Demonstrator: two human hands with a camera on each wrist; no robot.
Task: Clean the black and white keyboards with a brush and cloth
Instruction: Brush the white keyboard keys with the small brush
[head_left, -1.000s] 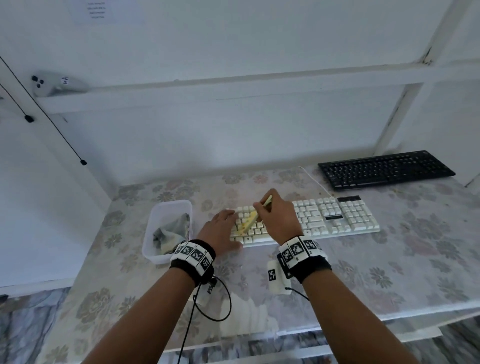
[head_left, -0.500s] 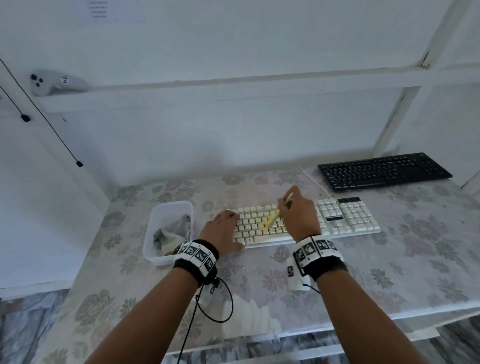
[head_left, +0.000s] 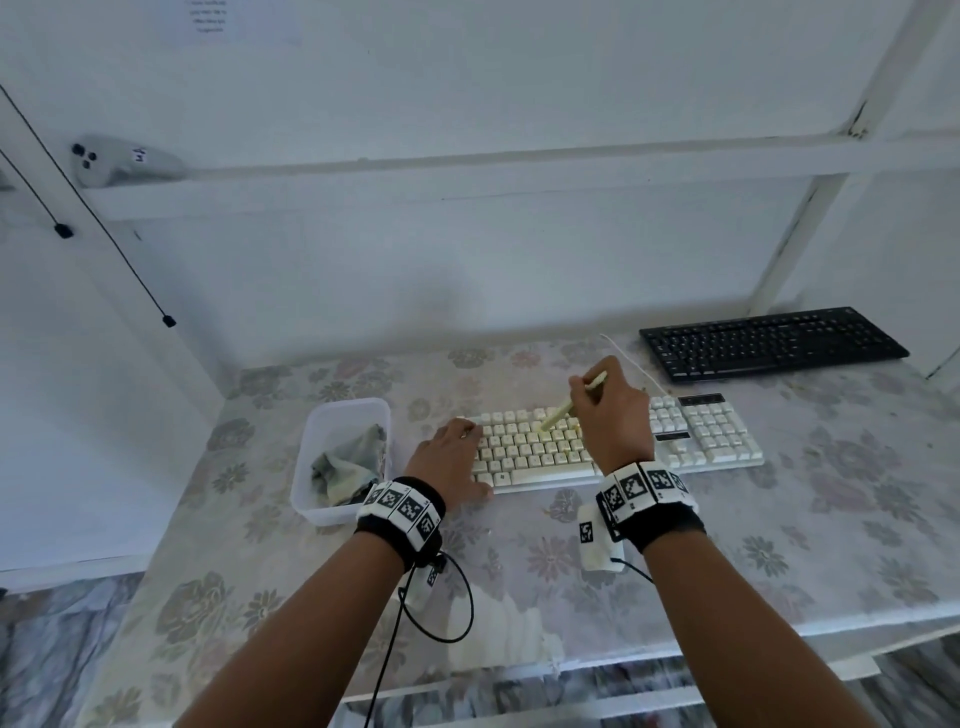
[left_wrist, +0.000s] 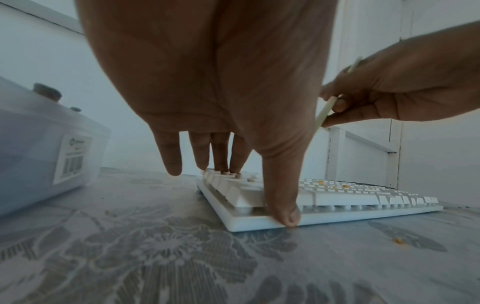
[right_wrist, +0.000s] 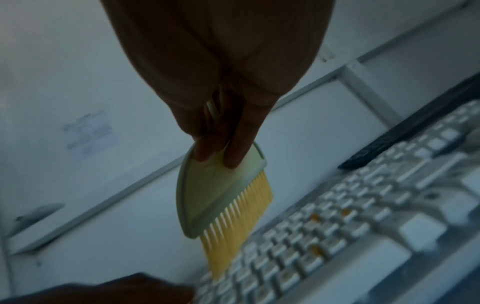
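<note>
Right hand (head_left: 613, 415) pinches the brush (right_wrist: 226, 197) over the white keyboard (head_left: 717, 436), crumbs remaining; left hand (head_left: 452, 457) flat on its end. Black keyboard (head_left: 774, 343) beyond looks untouched, cloth (head_left: 348, 462) unused.

Matt plastic keycaps on the white keyboard (head_left: 618, 441); smooth pale plastic brush (right_wrist: 221, 193) with yellow bristles; translucent plastic tub (head_left: 317, 467) holding crumpled cloth (head_left: 345, 465); glossy floral table cover (head_left: 779, 519).

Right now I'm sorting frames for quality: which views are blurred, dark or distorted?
Head view: sharp but dim and bluish, wide-angle bending the shelf frame. Left wrist view: the left hand fills the frame, the white plastic keyboard soft behind it. Right wrist view: darkest, tilted; the right hand is nearly a silhouette, the yellow-bristled brush fairly clear, keys smeared.
</note>
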